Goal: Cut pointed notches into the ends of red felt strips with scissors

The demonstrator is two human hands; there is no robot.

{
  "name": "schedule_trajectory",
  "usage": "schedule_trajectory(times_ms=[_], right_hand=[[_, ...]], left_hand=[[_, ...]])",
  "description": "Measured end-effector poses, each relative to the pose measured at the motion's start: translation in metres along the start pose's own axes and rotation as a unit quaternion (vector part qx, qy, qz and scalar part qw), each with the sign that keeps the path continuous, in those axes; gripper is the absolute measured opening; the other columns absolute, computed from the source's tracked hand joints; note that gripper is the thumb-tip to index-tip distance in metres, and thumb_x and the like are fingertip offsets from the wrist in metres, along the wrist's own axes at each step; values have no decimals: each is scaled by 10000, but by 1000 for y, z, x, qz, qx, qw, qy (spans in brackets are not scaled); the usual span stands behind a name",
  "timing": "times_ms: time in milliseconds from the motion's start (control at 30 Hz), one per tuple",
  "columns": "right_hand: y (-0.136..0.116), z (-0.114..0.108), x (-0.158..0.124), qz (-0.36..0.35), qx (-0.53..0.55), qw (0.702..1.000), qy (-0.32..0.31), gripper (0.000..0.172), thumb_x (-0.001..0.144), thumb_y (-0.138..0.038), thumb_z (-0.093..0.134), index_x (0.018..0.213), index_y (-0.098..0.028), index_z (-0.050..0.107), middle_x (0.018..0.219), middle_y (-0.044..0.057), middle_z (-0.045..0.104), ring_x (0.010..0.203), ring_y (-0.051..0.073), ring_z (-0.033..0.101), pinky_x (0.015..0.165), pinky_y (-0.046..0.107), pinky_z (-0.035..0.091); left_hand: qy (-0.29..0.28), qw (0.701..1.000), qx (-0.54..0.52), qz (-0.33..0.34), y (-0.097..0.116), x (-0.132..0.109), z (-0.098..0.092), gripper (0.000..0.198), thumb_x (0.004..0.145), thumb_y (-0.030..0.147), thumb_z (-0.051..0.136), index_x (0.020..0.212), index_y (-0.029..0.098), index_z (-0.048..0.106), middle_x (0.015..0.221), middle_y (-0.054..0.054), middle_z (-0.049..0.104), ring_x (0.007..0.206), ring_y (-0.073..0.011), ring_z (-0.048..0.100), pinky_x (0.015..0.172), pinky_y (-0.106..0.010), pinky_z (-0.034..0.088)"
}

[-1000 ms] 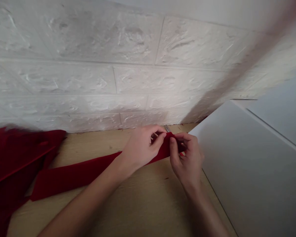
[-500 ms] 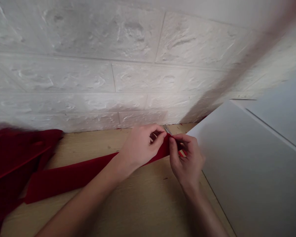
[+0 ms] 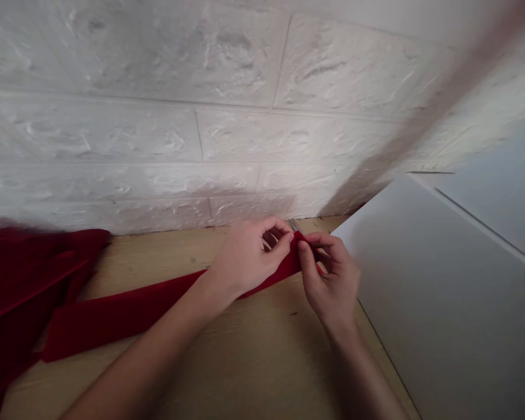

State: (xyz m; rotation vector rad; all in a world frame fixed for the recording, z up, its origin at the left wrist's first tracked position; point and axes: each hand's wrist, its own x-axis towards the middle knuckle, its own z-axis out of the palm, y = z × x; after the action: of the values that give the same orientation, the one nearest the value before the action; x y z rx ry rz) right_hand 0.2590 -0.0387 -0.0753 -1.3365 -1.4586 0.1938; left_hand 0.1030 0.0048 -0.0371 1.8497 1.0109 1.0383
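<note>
A long strip of red fabric [image 3: 126, 312] lies across the wooden tabletop [image 3: 245, 356], its right end lifted between my two hands. My left hand [image 3: 254, 254] pinches the upper edge near that end with thumb and forefinger. Close beside it, my right hand [image 3: 332, 274] grips the very end of the strip, thumb in front. Part of the strip is hidden behind my left hand and forearm. Just behind the held end, a thin greyish metal item [image 3: 294, 225] shows on the table, too covered to name.
A heap of dark red cloth [image 3: 30, 280] sits at the left, joining or touching the strip's left end. A white brick-patterned wall [image 3: 157, 134] rises behind the table. On the right stands a white box-like panel [image 3: 446, 291], close to my right hand.
Both hands have shifted very slightly up and left with the strip's end. Their pinch on the fabric stays the same, and the cloth heap looks unmoved.
</note>
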Motion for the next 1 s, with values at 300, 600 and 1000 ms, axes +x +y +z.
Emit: schedule_trajectory(times_ms=[300,600,1000], right_hand=[[-6,-2,4,82,113,990,-17,66,882,-288,688,893,-224,690,849,15,724,718,144,673,682,286,574],[-6,0,6,105,142,984,-38,71,872,-294,706,885,-225,698,939,34,759,781,150,690,698,279,562],[-5,1,11,181,177,967,-39,166,808,-366,756,835,-208,709,781,27,717,653,131,615,575,239,486]], left_hand=[[-20,997,-36,-60,1,1,-3,153,913,287,575,889,198,697,815,10,728,670,-112,645,613,-231,516],[-43,997,-30,-63,3,2,-6,141,914,262,572,897,206,700,853,20,733,726,-116,650,665,-244,513],[-46,998,5,-51,2,3,-5,144,936,260,568,904,222,702,867,45,740,735,-97,643,678,-228,499]])
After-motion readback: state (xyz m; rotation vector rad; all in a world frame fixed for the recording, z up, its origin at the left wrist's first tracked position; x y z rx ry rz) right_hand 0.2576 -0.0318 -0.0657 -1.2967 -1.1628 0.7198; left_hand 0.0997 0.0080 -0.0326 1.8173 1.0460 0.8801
